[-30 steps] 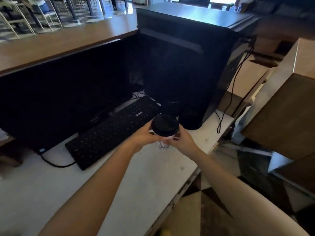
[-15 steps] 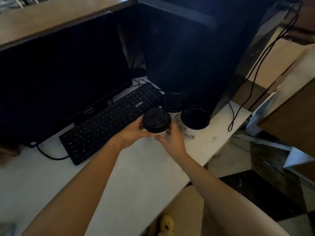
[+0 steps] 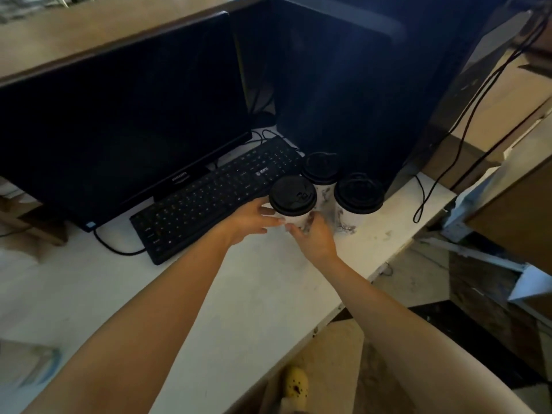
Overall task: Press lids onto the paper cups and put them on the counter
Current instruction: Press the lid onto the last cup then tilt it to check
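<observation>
Right now the fingers of the left hand (image 3: 254, 218) and right hand (image 3: 313, 239) curl around the white wall of the near paper cup (image 3: 294, 215), gripping it from both sides at the middle of the frame, its black lid (image 3: 292, 194) on. Whether its base rests on the desk (image 3: 239, 294) I cannot tell; the hands hide it. A careless release could, I judge, knock it into the two lidded cups (image 3: 358, 195) just beside it, or onto the keyboard (image 3: 209, 201) to the left. The desk edge lies close at lower right. A dark monitor (image 3: 119, 115) fills the upper left; the dark box behind the cups is hard to make out.
</observation>
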{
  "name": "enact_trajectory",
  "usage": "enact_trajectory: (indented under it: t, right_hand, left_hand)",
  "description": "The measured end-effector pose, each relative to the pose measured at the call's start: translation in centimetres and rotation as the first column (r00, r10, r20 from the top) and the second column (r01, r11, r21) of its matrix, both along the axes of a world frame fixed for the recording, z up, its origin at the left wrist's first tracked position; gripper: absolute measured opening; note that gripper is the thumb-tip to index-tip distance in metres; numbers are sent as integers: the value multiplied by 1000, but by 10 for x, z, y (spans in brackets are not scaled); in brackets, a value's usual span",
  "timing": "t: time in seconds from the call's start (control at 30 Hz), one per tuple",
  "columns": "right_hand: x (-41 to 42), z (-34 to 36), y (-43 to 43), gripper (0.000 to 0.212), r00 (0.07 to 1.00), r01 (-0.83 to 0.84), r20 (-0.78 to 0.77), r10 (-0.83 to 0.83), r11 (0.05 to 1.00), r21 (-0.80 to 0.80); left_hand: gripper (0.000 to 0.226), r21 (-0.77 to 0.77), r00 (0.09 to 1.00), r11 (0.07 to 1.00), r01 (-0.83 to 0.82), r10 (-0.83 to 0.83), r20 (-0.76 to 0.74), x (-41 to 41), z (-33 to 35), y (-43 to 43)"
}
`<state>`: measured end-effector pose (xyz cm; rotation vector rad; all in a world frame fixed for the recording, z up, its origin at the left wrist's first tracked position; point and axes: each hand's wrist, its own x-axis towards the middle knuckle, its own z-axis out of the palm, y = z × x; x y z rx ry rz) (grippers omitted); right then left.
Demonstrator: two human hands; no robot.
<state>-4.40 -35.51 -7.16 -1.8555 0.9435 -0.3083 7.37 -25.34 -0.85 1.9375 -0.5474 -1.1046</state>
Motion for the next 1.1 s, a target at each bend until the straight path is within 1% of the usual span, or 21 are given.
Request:
enact_trajectory:
  t: [0.07,0.17,0.27,0.33,0.47,0.7,0.77,0.83,0.9,0.93,1.0,1.07,1.1]
  right_hand:
    - [1,0,6,59,996,6,-89,-5,1000,17]
    - [-1,4,18,67,975,-34,-220,34,999,6]
    - [-2,15,34,76,929,-119,-353,115,993,10]
    - [-1,23,49,78,889,-195,-417,188,980,28]
    - [2,36,92,70,837,-284,-477,268,958,38]
    - [19,40,208,69,737,-431,-574,356,903,8]
    - [25,42,244,67,723,-473,-568,393,881,7]
    - [32,43,279,63,719,-516,-537,442,856,15]
    - [40,47,311,60,725,-564,-470,504,825,15]
    - [45,50,327,58,736,-582,-418,532,813,11]
    - [59,58,357,52,769,-586,-301,563,810,18]
    - [76,67,383,51,801,-568,-185,570,820,70]
    - [85,71,394,52,813,-558,-127,568,823,108]
  left_hand:
    - [65,79,999,996,-37,38,-12,1,2,9]
    - [54,185,1000,983,-18,15,17,-2,6,28]
    - [49,232,999,973,14,-22,29,-5,11,56]
    - [46,236,998,972,21,-33,45,-6,15,80]
    - [46,253,995,967,27,-51,89,-10,20,141]
    - [46,289,992,956,59,-88,88,-33,20,276]
    - [45,291,994,955,57,-82,73,-43,19,319]
    - [44,326,997,944,45,-64,47,-48,15,363]
    - [43,371,1000,929,-4,6,-3,-50,11,408]
    - [41,390,997,919,-56,72,-25,-48,10,429]
    - [37,416,961,881,-227,271,-50,-36,7,465]
    - [37,399,871,799,-449,492,-6,-16,0,491]
    - [38,344,803,744,-573,593,55,-7,-4,500]
